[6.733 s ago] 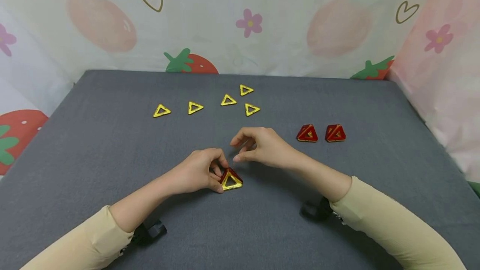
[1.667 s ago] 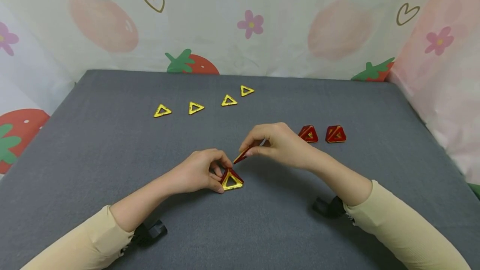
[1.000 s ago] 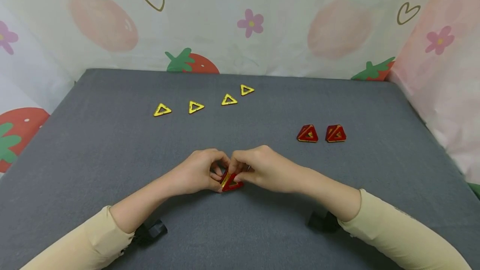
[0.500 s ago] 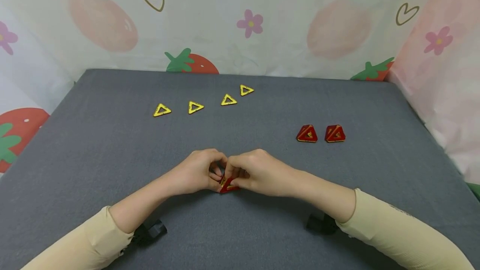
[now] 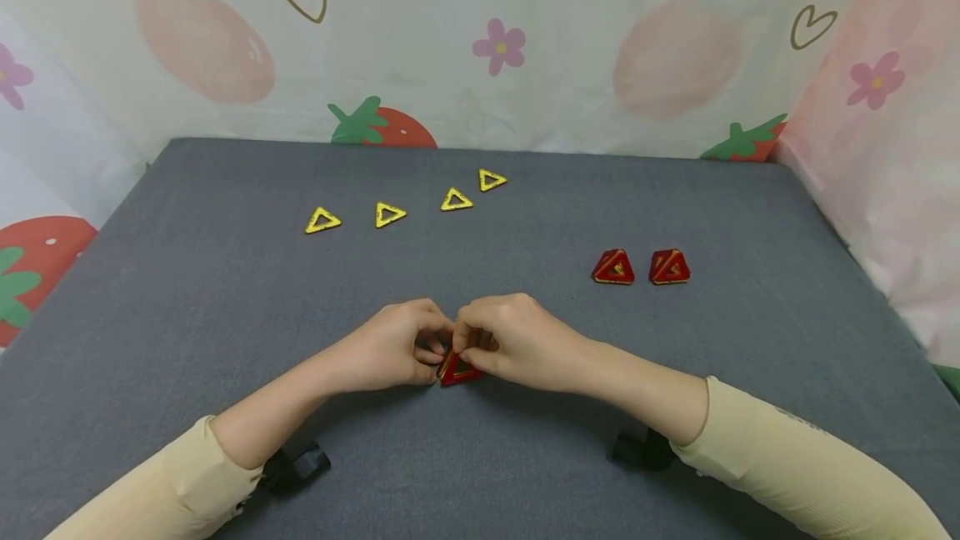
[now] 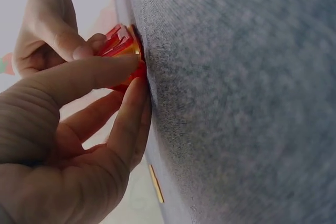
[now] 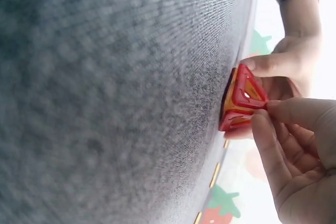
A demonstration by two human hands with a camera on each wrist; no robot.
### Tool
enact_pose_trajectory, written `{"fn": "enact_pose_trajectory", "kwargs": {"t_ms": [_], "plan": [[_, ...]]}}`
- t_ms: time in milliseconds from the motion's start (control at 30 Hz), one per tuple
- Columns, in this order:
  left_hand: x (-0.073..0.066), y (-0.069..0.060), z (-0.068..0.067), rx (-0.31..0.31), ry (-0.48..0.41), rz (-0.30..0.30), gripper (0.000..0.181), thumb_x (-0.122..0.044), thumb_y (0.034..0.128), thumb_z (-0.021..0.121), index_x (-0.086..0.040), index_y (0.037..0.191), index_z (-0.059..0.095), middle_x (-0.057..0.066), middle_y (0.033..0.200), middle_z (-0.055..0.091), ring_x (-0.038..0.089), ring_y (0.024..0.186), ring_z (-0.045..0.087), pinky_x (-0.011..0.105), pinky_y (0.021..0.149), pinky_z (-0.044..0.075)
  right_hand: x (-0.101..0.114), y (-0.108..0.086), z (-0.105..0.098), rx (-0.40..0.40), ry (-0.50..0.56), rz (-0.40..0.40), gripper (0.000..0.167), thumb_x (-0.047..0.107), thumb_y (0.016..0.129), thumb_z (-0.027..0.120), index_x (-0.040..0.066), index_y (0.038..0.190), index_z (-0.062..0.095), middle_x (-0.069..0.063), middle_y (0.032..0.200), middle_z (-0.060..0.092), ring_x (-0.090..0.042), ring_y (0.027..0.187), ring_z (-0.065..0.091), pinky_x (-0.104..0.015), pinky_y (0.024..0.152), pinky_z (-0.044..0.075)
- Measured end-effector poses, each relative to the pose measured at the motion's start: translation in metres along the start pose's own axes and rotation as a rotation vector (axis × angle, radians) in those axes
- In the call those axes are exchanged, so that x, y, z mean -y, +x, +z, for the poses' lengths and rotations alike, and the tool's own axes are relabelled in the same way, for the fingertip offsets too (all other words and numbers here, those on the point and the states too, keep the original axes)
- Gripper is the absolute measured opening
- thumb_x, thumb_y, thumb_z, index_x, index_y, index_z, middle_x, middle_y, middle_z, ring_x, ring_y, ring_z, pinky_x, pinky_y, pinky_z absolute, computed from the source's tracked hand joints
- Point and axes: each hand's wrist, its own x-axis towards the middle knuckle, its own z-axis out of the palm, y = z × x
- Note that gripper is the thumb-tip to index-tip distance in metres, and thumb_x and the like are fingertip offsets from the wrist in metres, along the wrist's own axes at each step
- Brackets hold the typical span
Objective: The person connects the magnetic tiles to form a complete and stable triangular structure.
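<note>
Between your two bent hands, a small red pyramid with yellow edges (image 5: 453, 372) sits on the grey cloth (image 5: 525, 465), its hollow triangular face in plain sight. Your left hand (image 5: 388, 346), half curled, pinches the left side of the pyramid between thumb and fingers, while your right hand (image 5: 528, 346), thumb and forefinger nearly meeting, pinches it close to the upper tip. Farther out and to the right of your right hand stand a first finished red pyramid (image 5: 613, 267) and, just beside it, a second finished red pyramid (image 5: 670, 267). Ahead of your left hand lie two flat yellow triangles (image 5: 390, 214), well apart; two more yellow triangles (image 5: 456, 200) lie ahead of your right hand, nearer each other. Cream sleeves (image 5: 810, 461) cover your forearms behind both hands.
</note>
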Motion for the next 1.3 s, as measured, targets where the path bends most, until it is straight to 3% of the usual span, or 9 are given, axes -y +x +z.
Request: {"fn": "enact_pose_trajectory", "kwargs": {"t_ms": [167, 333, 433, 533, 800, 1300], "plan": [[0.000, -0.003, -0.002, 0.016, -0.031, 0.030, 0.048, 0.000, 0.0766, 0.079, -0.001, 0.123, 0.065, 0.010, 0.112, 0.061, 0.015, 0.096, 0.064, 0.017, 0.078, 0.057, 0.001, 0.000, -0.002, 0.009, 0.031, 0.038, 0.009, 0.008, 0.087, 0.073, 0.014, 0.089, 0.067, 0.003, 0.082, 0.068, -0.003, 0.071, 0.061, -0.015, 0.065, 0.053], [-0.004, -0.006, 0.004, -0.084, 0.013, -0.028, 0.043, -0.018, 0.0734, 0.088, -0.005, 0.105, 0.061, 0.006, 0.095, 0.065, 0.010, 0.081, 0.061, 0.020, 0.071, 0.053, -0.002, -0.002, -0.006, 0.035, 0.065, 0.140, 0.014, 0.014, 0.084, 0.078, 0.015, 0.088, 0.065, 0.005, 0.079, 0.068, -0.001, 0.068, 0.062, -0.014, 0.063, 0.052], [-0.010, -0.009, 0.010, -0.128, 0.061, -0.048, 0.038, -0.016, 0.0723, 0.089, -0.007, 0.093, 0.059, 0.004, 0.085, 0.063, 0.008, 0.074, 0.058, 0.020, 0.065, 0.051, -0.005, -0.005, -0.008, 0.081, 0.092, 0.207, 0.015, 0.017, 0.083, 0.080, 0.015, 0.088, 0.066, 0.006, 0.077, 0.070, 0.000, 0.067, 0.062, -0.015, 0.062, 0.052], [-0.013, -0.011, 0.013, -0.150, 0.099, -0.024, 0.034, -0.013, 0.0724, 0.088, -0.008, 0.088, 0.058, 0.004, 0.082, 0.061, 0.007, 0.071, 0.056, 0.018, 0.062, 0.049, -0.007, -0.007, -0.008, 0.140, 0.117, 0.252, 0.017, 0.021, 0.082, 0.082, 0.015, 0.090, 0.068, 0.006, 0.077, 0.071, 0.002, 0.066, 0.063, -0.016, 0.060, 0.052], [-0.013, -0.011, 0.018, -0.183, 0.115, 0.049, 0.030, -0.007, 0.0730, 0.086, -0.007, 0.086, 0.059, 0.005, 0.085, 0.063, 0.004, 0.072, 0.061, 0.014, 0.062, 0.051, -0.013, -0.008, -0.005, 0.216, 0.188, 0.251, 0.015, 0.020, 0.085, 0.078, 0.011, 0.093, 0.069, 0.003, 0.076, 0.073, 0.000, 0.059, 0.061, -0.018, 0.056, 0.051], [-0.011, -0.010, 0.018, -0.180, 0.112, 0.061, 0.020, -0.006, 0.0783, 0.081, -0.008, 0.087, 0.063, 0.005, 0.086, 0.067, 0.004, 0.075, 0.065, 0.016, 0.062, 0.050, -0.013, -0.006, -0.004, 0.224, 0.204, 0.254, 0.013, 0.020, 0.086, 0.076, 0.012, 0.089, 0.067, 0.002, 0.072, 0.073, -0.003, 0.056, 0.060, -0.019, 0.053, 0.049]]}}
